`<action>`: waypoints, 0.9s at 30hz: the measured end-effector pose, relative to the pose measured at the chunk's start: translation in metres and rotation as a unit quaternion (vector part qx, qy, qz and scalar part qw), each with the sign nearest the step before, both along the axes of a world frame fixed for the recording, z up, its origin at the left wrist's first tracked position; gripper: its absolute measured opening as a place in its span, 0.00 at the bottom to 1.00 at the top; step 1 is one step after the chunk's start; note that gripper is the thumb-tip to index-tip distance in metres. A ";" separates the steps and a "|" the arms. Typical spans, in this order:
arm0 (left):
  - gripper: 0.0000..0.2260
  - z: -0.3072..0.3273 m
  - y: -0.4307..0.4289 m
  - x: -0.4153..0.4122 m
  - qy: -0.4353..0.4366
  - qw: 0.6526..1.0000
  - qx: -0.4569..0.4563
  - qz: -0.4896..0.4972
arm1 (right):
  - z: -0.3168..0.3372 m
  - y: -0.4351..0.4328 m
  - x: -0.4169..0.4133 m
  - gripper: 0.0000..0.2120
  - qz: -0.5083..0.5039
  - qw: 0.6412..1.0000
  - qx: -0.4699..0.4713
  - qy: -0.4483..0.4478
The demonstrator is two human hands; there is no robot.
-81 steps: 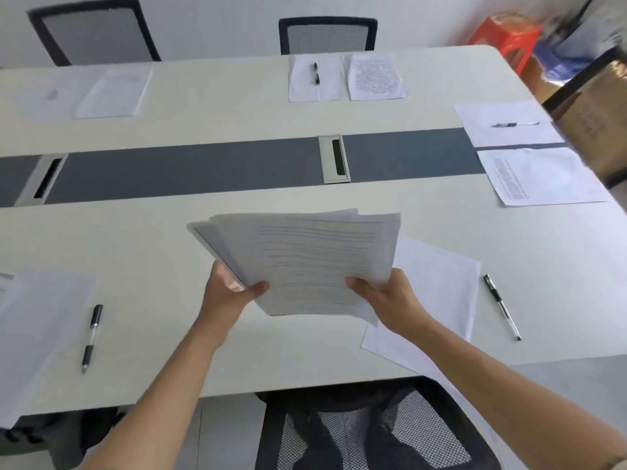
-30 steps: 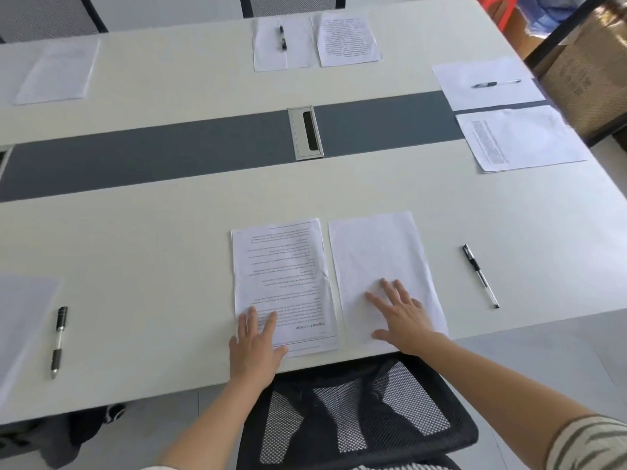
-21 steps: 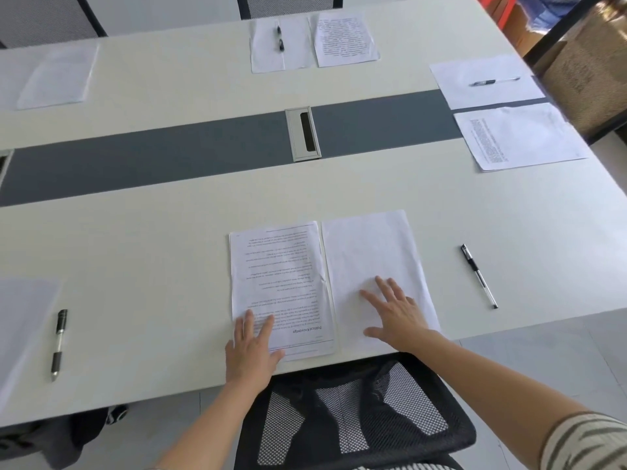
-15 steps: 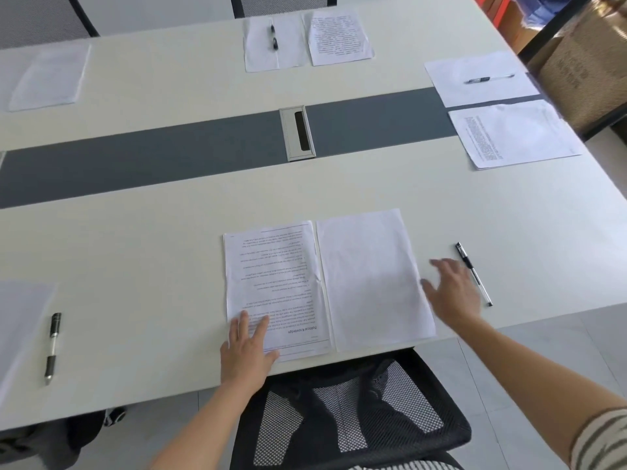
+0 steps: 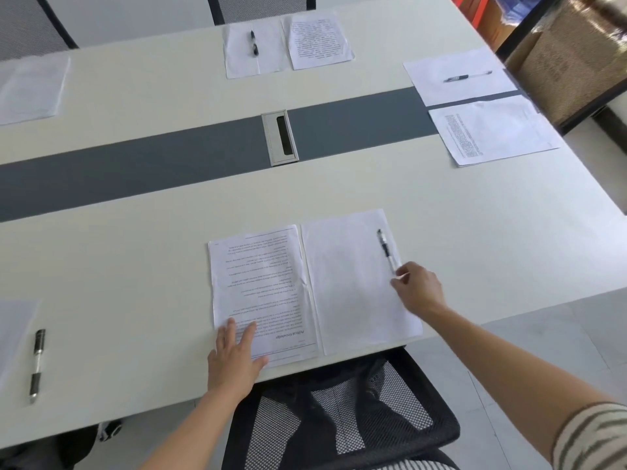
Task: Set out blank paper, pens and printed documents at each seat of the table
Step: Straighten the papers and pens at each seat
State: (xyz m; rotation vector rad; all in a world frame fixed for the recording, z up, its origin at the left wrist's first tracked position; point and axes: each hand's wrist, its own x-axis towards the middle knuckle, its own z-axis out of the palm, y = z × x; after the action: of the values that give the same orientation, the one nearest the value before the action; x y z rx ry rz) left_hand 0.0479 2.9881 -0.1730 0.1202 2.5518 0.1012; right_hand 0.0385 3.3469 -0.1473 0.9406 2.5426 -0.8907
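Two hands work at the near seat, above a black mesh chair [image 5: 339, 412] drawn up to the edge of the table [image 5: 129, 283]. The left hand [image 5: 234, 362] lies flat, fingers straight and spread, on the near left corner of a printed document [image 5: 261, 286] whose bottom edge runs close along the table's rim. Touching its right side lies a blank sheet [image 5: 349, 293], reaching the same rim. The right hand [image 5: 419, 290] has thumb and fingertips curled, pinching the near end of a pen [image 5: 385, 249] that lies along the sheet's right margin and points away from the person.

Well off to the left, a second pen [image 5: 36, 364] lies beside a white page [image 5: 13, 330] cut off by the frame. Broad bare tabletop separates that setting from this one, and more lies open to the right of the blank sheet.

Further back, a grey strip [image 5: 169, 164] crosses the table with a cable hatch [image 5: 280, 136] set in it. At the right end, an end sheet [image 5: 437, 86] carries an end pen [image 5: 467, 76], with an end printout [image 5: 492, 130] just beside it. On the far side, a far sheet [image 5: 268, 59] holds a far pen [image 5: 253, 43], and a far printout [image 5: 319, 40] sits just beside it. Pale papers [image 5: 30, 86] lie at the far left, too blurred to read.
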 end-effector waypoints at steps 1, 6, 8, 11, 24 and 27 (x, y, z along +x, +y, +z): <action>0.33 0.000 0.000 0.000 -0.002 1.000 -0.003 0.000 | -0.001 -0.018 -0.003 0.10 0.023 1.000 -0.009 -0.001; 0.33 0.001 0.000 -0.002 -0.005 1.000 -0.012 -0.008 | -0.019 -0.068 -0.005 0.11 0.080 0.995 -0.014 -0.058; 0.33 0.001 -0.001 -0.004 -0.007 1.000 -0.017 -0.013 | -0.020 -0.074 -0.006 0.11 0.083 0.994 -0.005 -0.076; 0.33 0.001 -0.003 -0.006 -0.014 0.999 -0.031 -0.027 | -0.017 -0.074 -0.008 0.12 0.089 0.993 0.005 -0.084; 0.11 0.071 -0.013 -0.008 0.010 0.938 0.312 0.152 | 0.094 -0.085 0.064 0.10 -0.007 0.978 -0.201 0.060; 0.07 0.110 -0.023 0.013 -0.002 0.898 0.398 0.185 | 0.122 -0.098 0.091 0.12 -0.019 0.968 -0.232 0.095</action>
State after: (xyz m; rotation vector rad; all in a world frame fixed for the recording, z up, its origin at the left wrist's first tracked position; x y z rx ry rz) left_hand 0.0610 2.9654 -0.0629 -0.0601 2.3343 1.2831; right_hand 0.1291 3.2489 -0.0249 0.7871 2.3007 -1.5660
